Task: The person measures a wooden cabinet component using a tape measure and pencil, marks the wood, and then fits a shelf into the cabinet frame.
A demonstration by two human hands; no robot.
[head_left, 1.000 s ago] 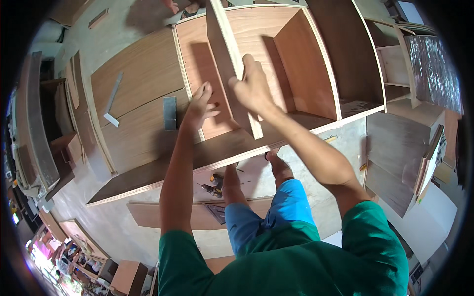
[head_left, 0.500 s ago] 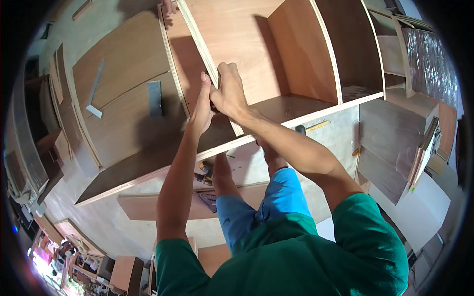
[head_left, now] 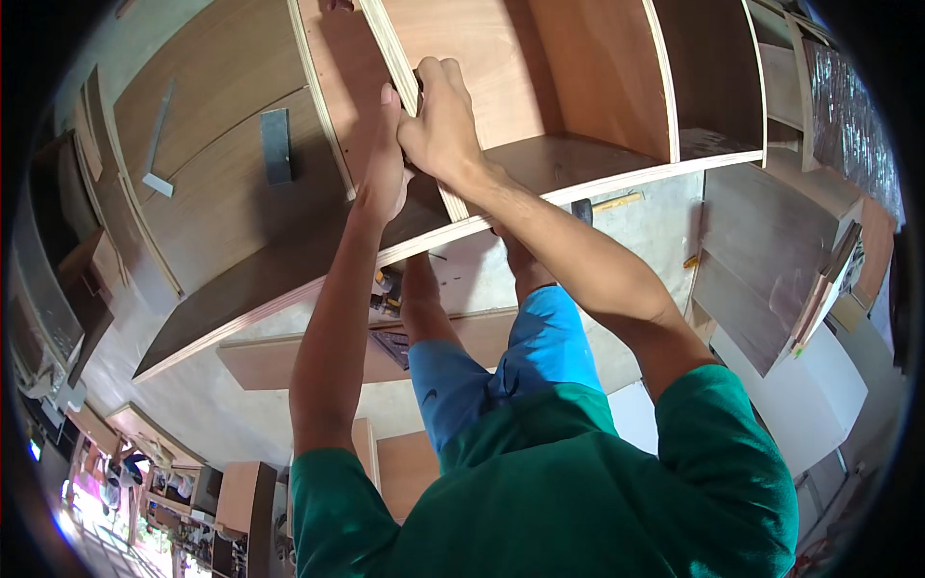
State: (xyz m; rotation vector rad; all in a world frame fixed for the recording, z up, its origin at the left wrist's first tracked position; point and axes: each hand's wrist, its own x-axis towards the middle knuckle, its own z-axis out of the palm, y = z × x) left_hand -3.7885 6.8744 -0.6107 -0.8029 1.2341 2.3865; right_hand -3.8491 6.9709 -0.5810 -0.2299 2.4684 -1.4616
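Observation:
A plywood divider panel [head_left: 387, 43] with a pale layered edge stands upright between the boards of a large wooden cabinet [head_left: 568, 197]. My right hand [head_left: 445, 125] is closed over the divider's edge, its fingers bent around it. From the left side my left hand [head_left: 388, 164] presses against the same divider, thumb pointing up along it. Its other fingers are mostly hidden behind the thumb and my right hand. The two hands touch each other near the divider's lower end.
On the brown panel to the left lie a dark rectangular block [head_left: 276, 144] and a metal square [head_left: 161, 144]. A hammer [head_left: 602, 205] and a drill [head_left: 387, 292] rest on the floor near my legs. Another person's fingers [head_left: 337, 5] show at the top edge. Boards [head_left: 771, 279] lean at the right.
The cabinet and both my hands appear higher in the picture, as the view has shifted. Both hands keep their hold on the divider. The other person's hand is now mostly out of view.

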